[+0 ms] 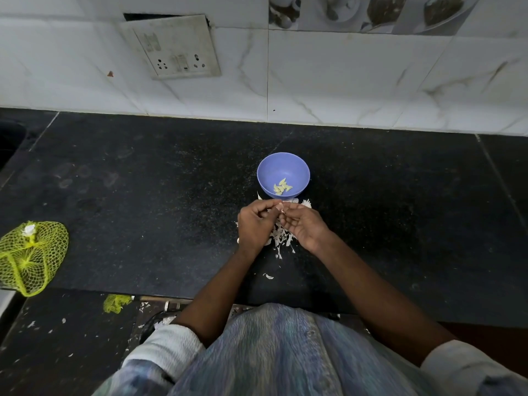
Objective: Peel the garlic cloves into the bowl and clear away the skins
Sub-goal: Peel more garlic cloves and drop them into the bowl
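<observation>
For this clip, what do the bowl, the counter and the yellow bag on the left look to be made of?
Bowl: likely plastic, matte lavender-blue, one even colour with a soft sheen and no glaze glare.
Counter: looks like polished black stone, perhaps granite, with fine pale speckles and straight seams between slabs.
Yellow bag: open mesh netting, probably plastic, with the counter showing through the holes.

Speckled black stone counter (143, 195), papery skins (281, 238)

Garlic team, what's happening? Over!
Left hand and right hand pinching one garlic clove. Peeled cloves in purple bowl. Skins piled underneath; nothing blocking.
</observation>
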